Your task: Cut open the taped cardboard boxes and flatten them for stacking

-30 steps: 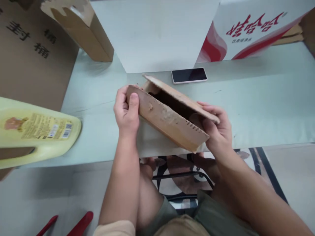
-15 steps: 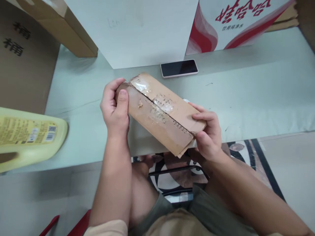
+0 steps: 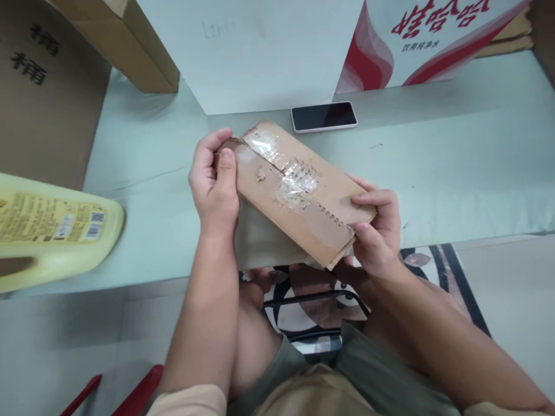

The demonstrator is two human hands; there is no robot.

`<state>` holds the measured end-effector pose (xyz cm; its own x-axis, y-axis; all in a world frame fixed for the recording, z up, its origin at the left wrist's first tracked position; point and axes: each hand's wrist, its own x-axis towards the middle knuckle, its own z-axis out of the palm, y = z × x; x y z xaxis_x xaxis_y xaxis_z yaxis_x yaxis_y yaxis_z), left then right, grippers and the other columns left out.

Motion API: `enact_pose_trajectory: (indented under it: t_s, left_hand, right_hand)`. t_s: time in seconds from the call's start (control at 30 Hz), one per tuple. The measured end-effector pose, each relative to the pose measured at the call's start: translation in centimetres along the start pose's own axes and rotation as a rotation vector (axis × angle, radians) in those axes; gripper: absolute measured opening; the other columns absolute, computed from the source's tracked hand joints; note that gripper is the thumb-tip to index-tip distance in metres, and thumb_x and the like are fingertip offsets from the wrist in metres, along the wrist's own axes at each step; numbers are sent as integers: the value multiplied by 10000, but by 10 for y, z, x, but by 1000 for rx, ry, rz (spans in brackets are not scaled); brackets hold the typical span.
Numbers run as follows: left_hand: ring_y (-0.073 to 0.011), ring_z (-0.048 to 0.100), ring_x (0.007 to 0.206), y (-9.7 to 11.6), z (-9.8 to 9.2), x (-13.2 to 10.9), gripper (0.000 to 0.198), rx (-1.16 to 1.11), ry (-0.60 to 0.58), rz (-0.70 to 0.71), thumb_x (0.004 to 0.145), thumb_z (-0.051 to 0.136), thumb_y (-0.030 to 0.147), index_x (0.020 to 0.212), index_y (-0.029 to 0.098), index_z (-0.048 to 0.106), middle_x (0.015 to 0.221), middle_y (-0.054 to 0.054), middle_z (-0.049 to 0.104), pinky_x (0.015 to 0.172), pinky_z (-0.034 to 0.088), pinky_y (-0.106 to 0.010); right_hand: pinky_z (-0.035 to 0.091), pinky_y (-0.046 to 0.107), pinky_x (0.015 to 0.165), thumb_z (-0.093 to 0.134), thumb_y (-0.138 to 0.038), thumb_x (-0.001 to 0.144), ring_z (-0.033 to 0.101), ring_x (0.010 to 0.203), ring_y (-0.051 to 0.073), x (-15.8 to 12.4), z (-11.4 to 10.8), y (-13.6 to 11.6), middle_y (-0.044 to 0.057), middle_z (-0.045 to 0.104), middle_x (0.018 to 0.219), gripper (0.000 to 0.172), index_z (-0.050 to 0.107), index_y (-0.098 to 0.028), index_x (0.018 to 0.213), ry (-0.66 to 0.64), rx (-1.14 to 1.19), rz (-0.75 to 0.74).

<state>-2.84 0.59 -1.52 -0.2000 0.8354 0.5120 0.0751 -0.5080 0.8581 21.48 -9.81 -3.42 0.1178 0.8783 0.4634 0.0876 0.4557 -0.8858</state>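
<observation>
A worn brown cardboard box (image 3: 277,185) is held tilted above the table's front edge. Shiny clear tape (image 3: 299,179) and torn patches cover its upper face, along a seam between two flaps. My left hand (image 3: 217,173) grips the box's far left end, thumb on top and fingers curled round the edge. At the near right end my right hand (image 3: 379,225) pinches the corner, with its thumb by the seam and a fingertip on the upper face. The undersides of the box and some fingers are hidden.
On the pale green table (image 3: 459,156) lies a phone (image 3: 324,117) behind the box. A white carton (image 3: 269,58) and a red-and-white carton (image 3: 433,46) stand at the back. To the left are a yellow jug (image 3: 65,231) and brown cartons (image 3: 47,110). A red object (image 3: 139,390) shows below.
The two flaps now sit closer together along the seam, and its gap looks narrower. Both hands keep their hold on the box. The whole view has shifted slightly.
</observation>
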Motion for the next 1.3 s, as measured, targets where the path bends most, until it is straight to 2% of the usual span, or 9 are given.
enact_pose_trajectory:
  t_s: [0.2, 0.53, 0.67, 0.77, 0.83, 0.93, 1.03, 1.13, 1.3]
  left_hand:
    - [-175, 713, 1029, -3, 1, -1, 514, -60, 8, -42, 840, 834, 589, 1181, 213, 754, 1172, -60, 777, 928, 550, -312]
    - [-163, 713, 987, -12, 4, 3, 495, -121, 84, -23, 765, 895, 592, 1089, 230, 799, 1088, -25, 790, 900, 549, -295]
    - [-148, 714, 920, -12, 2, 5, 352, -102, 51, -3, 813, 883, 423, 1076, 209, 789, 1030, -18, 791, 850, 547, -282]
    - [-162, 718, 927, -4, 3, 7, 221, 0, 31, -14, 849, 781, 216, 1067, 177, 780, 1018, -26, 785, 864, 556, -306]
    - [-160, 707, 901, 4, 5, 7, 219, 100, 21, -58, 853, 695, 102, 1047, 161, 778, 997, -26, 777, 840, 554, -307]
    - [-147, 673, 835, 16, 11, 6, 228, 187, 37, -145, 866, 639, 31, 1004, 148, 777, 948, -28, 766, 784, 534, -297]
    - [-138, 655, 793, 22, 14, 5, 209, 198, 70, -176, 874, 642, 32, 971, 147, 787, 929, -36, 775, 773, 523, -295]
    - [-141, 678, 833, 20, 13, 4, 219, 202, 67, -149, 868, 635, 44, 953, 158, 802, 939, -37, 782, 812, 534, -297]
    - [-203, 670, 1145, 9, -1, 2, 220, 203, -50, 47, 920, 638, 165, 1008, 199, 837, 1119, -77, 725, 1103, 506, -377]
  right_hand:
    - [463, 637, 1153, 659, -570, 946, 598, 1371, 348, 1, 1, -1, 69, 641, 1444, 301, 607, -333, 1124, -4, -14, 16]
    - [464, 623, 1157, 669, -555, 944, 586, 1388, 338, 0, 2, 2, 57, 628, 1461, 295, 614, -334, 1130, -20, 54, 30]
    - [446, 613, 1170, 658, -539, 952, 573, 1404, 335, 0, 3, 4, 55, 623, 1466, 286, 616, -328, 1141, -9, 74, 9]
    - [449, 605, 1163, 648, -539, 954, 580, 1388, 334, 1, 4, 3, 61, 626, 1460, 282, 609, -318, 1124, -4, 64, 10]
    - [450, 594, 1158, 650, -527, 955, 586, 1374, 326, 1, 4, 2, 55, 628, 1451, 264, 606, -320, 1112, -6, 68, 5]
    - [457, 585, 1150, 644, -534, 960, 585, 1374, 319, 2, 4, -1, 50, 626, 1446, 257, 588, -325, 1099, -16, 59, 13]
    - [457, 600, 1153, 618, -557, 966, 577, 1386, 329, 2, 4, -2, 63, 614, 1462, 272, 557, -322, 1090, -26, 23, 30]
    - [451, 604, 1156, 591, -590, 967, 573, 1389, 336, 1, 3, -1, 72, 613, 1467, 300, 537, -320, 1087, -30, -14, 39]
    - [450, 593, 1159, 601, -604, 958, 564, 1397, 333, 0, 3, -1, 80, 602, 1480, 335, 522, -319, 1117, -31, 3, 58]
